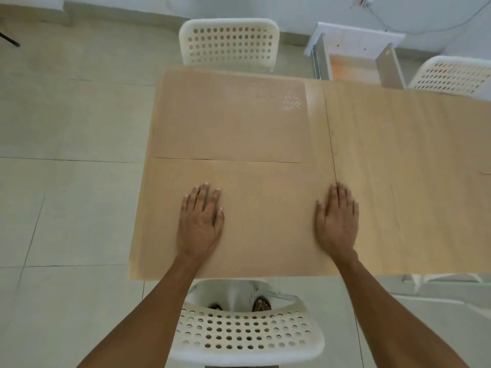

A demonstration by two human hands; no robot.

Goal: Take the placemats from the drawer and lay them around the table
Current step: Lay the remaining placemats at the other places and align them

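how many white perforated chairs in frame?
3. One white perforated plastic chair at the table's far side, one at the far right beside the open drawer, one nearest the camera. Others may sit out of frame.

No writing, label, brand, number or sign can be read anywhere in the view — not on the two tan placemats (pixel 233 120), the wooden worktop (pixel 398 168), the white perforated chairs (pixel 228 43) or the open drawer (pixel 353 67). The only markings are plain hole patterns and wood grain — none of them text.
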